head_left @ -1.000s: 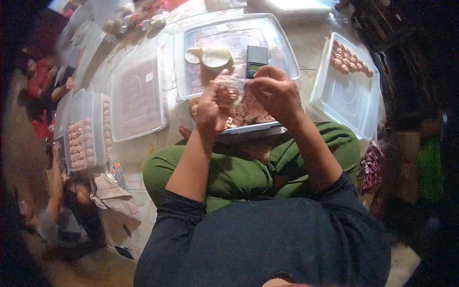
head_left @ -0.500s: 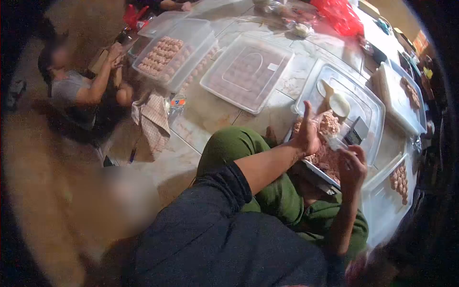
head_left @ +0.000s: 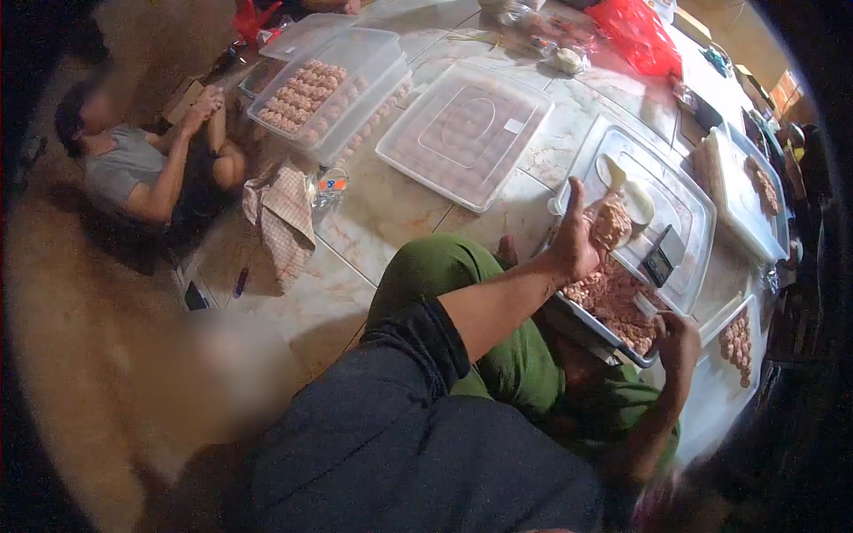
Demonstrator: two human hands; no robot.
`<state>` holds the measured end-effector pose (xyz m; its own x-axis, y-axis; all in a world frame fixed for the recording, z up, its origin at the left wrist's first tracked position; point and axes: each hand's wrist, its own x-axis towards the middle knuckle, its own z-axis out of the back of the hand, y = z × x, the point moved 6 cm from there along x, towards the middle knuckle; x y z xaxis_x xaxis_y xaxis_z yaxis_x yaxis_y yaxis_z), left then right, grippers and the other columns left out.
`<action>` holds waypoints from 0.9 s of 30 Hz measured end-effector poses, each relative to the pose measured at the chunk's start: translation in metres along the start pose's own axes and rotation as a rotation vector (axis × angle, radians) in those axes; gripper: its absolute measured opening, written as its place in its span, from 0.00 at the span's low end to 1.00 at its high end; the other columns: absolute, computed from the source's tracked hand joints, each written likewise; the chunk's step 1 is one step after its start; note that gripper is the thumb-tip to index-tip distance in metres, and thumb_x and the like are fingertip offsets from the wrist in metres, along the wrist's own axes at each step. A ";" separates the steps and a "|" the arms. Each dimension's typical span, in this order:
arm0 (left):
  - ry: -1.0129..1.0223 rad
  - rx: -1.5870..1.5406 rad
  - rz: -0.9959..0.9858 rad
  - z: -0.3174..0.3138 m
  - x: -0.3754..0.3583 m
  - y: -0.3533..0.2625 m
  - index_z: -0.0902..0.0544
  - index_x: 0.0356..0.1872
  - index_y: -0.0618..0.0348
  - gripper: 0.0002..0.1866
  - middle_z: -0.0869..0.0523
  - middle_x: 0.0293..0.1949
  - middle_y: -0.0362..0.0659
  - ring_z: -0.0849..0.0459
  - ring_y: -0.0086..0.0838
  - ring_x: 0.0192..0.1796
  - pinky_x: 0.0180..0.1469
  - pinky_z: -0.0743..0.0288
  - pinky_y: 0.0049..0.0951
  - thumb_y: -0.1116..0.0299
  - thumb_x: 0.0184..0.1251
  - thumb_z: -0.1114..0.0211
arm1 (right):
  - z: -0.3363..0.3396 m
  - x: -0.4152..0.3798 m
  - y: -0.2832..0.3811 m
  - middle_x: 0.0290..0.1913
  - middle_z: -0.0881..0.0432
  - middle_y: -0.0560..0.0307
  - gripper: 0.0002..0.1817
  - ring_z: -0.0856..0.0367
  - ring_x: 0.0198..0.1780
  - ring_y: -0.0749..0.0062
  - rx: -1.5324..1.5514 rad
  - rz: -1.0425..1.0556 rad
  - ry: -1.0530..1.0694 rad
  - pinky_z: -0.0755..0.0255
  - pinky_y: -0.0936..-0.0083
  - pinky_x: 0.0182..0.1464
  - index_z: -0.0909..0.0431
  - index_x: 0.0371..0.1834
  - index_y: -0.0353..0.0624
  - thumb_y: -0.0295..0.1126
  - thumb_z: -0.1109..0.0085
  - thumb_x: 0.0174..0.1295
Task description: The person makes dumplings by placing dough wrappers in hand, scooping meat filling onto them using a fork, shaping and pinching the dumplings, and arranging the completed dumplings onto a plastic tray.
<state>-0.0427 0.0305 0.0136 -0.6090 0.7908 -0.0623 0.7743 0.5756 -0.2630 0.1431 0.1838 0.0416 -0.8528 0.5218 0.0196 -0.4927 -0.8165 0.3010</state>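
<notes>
I sit cross-legged in green trousers on a tiled floor. My left hand (head_left: 576, 242) is raised with the thumb up and cups a lump of pink minced meat (head_left: 611, 222) in the palm. Below it, on my lap, is a metal tray of minced meat (head_left: 613, 302). My right hand (head_left: 680, 342) is at the tray's near right corner, closed on a small white utensil (head_left: 646, 306) whose tip touches the mince. A small black scale (head_left: 662, 258) stands just beyond the tray on a clear plastic lid (head_left: 684, 200).
Clear boxes of meatballs stand at the far left (head_left: 311, 89), centre (head_left: 462, 133) and right (head_left: 737, 342). A checkered cloth (head_left: 284, 222) lies on the floor. Another person (head_left: 142, 169) lies at the left. A red bag (head_left: 635, 35) is at the back.
The view swung left. My right hand dropped from in front of my left hand down to the mince tray. My left hand stays raised with the lump of meat.
</notes>
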 end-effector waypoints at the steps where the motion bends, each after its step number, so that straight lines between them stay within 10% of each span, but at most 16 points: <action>1: -0.005 0.007 -0.035 -0.001 0.001 -0.003 0.38 0.63 0.59 0.49 0.26 0.54 0.50 0.26 0.39 0.55 0.57 0.31 0.42 0.24 0.55 0.62 | -0.009 0.001 -0.004 0.27 0.20 0.46 0.13 0.20 0.29 0.59 -0.095 0.015 0.007 0.29 0.67 0.35 0.17 0.34 0.42 0.41 0.42 0.56; 5: -0.137 0.040 -0.039 -0.011 -0.009 -0.017 0.35 0.60 0.62 0.46 0.22 0.48 0.46 0.21 0.32 0.47 0.54 0.28 0.36 0.26 0.57 0.59 | -0.030 0.006 -0.004 0.27 0.20 0.47 0.12 0.21 0.33 0.49 -0.293 0.223 -0.173 0.30 0.60 0.39 0.17 0.30 0.49 0.44 0.44 0.55; 11: -0.280 0.238 -0.084 -0.022 -0.018 -0.022 0.38 0.63 0.65 0.52 0.30 0.59 0.51 0.31 0.43 0.59 0.63 0.40 0.47 0.23 0.54 0.63 | -0.034 0.012 -0.027 0.33 0.20 0.53 0.07 0.19 0.38 0.56 -0.174 -0.232 0.100 0.28 0.63 0.38 0.17 0.32 0.53 0.38 0.42 0.54; 20: -0.135 0.111 -0.143 -0.003 -0.004 -0.026 0.45 0.64 0.73 0.53 0.37 0.64 0.58 0.36 0.50 0.64 0.66 0.42 0.47 0.29 0.55 0.53 | -0.070 0.024 -0.006 0.37 0.20 0.48 0.08 0.21 0.44 0.58 -0.329 -0.068 0.155 0.30 0.67 0.49 0.19 0.28 0.44 0.27 0.48 0.48; 22: -0.190 0.152 -0.124 0.003 -0.006 -0.026 0.45 0.64 0.73 0.53 0.37 0.64 0.58 0.36 0.51 0.64 0.66 0.43 0.48 0.28 0.54 0.53 | -0.108 0.010 -0.006 0.39 0.21 0.49 0.05 0.23 0.47 0.59 -0.322 0.211 -0.196 0.32 0.67 0.51 0.20 0.26 0.43 0.28 0.45 0.46; 24: -0.272 0.212 -0.127 0.004 -0.007 -0.024 0.46 0.64 0.74 0.54 0.38 0.64 0.59 0.38 0.51 0.65 0.67 0.46 0.49 0.28 0.54 0.53 | -0.113 0.001 0.004 0.42 0.27 0.42 0.13 0.26 0.48 0.47 -0.249 0.340 -0.213 0.35 0.53 0.57 0.29 0.44 0.45 0.31 0.52 0.54; 25: -0.282 0.204 -0.113 -0.005 -0.010 -0.020 0.44 0.64 0.73 0.52 0.36 0.63 0.58 0.37 0.49 0.65 0.67 0.45 0.46 0.29 0.56 0.56 | -0.097 0.003 0.015 0.37 0.20 0.50 0.05 0.23 0.47 0.59 -0.205 0.273 -0.176 0.32 0.64 0.52 0.20 0.26 0.43 0.30 0.41 0.45; 27: -0.237 0.217 -0.109 -0.010 -0.006 -0.018 0.43 0.64 0.73 0.50 0.36 0.63 0.58 0.37 0.47 0.66 0.68 0.46 0.43 0.30 0.59 0.60 | -0.085 0.013 0.018 0.34 0.19 0.53 0.04 0.20 0.43 0.60 -0.182 0.094 0.071 0.27 0.64 0.47 0.19 0.25 0.45 0.28 0.43 0.46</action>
<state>-0.0518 0.0176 0.0281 -0.7287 0.6422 -0.2378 0.6634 0.5760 -0.4777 0.1082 0.1548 -0.0339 -0.9035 0.4275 -0.0299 -0.4277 -0.8954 0.1236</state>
